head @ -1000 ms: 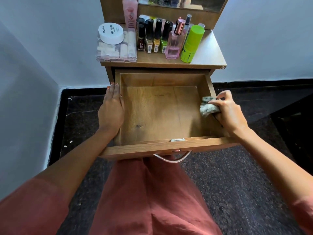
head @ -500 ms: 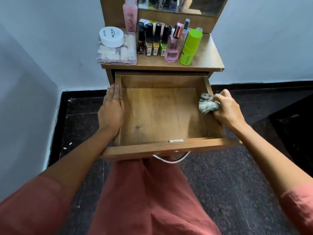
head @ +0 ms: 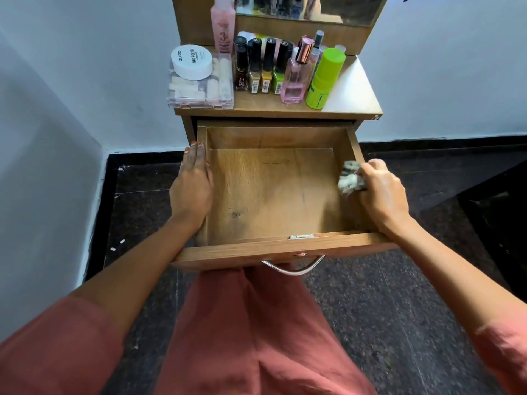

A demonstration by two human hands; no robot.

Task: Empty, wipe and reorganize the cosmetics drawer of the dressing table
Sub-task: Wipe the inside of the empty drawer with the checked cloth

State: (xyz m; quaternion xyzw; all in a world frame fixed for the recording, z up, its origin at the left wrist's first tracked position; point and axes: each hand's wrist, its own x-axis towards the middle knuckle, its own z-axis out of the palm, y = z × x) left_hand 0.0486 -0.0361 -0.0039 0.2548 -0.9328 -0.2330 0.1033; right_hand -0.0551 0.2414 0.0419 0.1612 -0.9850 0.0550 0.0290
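Drawer (head: 271, 195) pulled out, its floor bare: emptying done, wiping under way. Left hand (head: 192, 189) lies flat, fingers straight, on the left wall; right hand (head: 382, 192) grips a cloth (head: 349, 180), apparently against the right wall. Beyond, cosmetics (head: 268, 67) crowd the bench (head: 352, 91), not yet put back; nothing obstructs the drawer.

Pale walls (head: 71, 95), dark speckled stone floor (head: 399, 309), black skirting (head: 442, 142).
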